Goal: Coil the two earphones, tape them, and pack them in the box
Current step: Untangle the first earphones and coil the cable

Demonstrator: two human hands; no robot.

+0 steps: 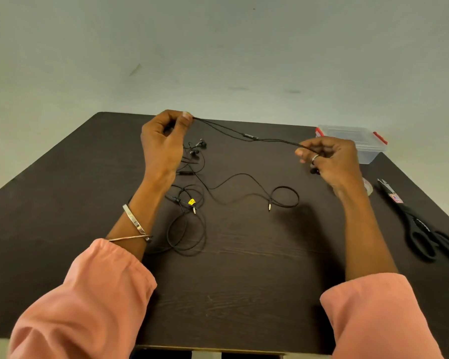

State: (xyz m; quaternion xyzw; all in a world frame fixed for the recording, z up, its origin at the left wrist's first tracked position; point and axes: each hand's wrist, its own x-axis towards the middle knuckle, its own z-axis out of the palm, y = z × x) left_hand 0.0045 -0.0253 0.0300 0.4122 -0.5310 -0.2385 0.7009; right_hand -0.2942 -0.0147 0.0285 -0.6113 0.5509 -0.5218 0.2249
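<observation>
Head view of a dark wooden table [244,281]. The left hand [163,141] pinches one end of a black earphone cable [249,136] between thumb and forefinger; the right hand [329,159], wearing a ring, grips the other end with curled fingers. The doubled cable runs taut between the two hands, above the table, with its inline remote near the middle of the span. An earbud shows just below the right hand's fingers.

A second earphone [192,203] lies loose on the table between the forearms: its earbuds beside the left hand, its cable sprawled in loops, a yellow tag near one jack plug.

A clear plastic box [360,141] with red clasps stands at the far right corner, behind the right hand. A roll of tape [368,186], partly hidden by the right wrist, lies beside black scissors [420,229] at the right edge. Pink sleeves cover both forearms; bangles circle the left wrist.
</observation>
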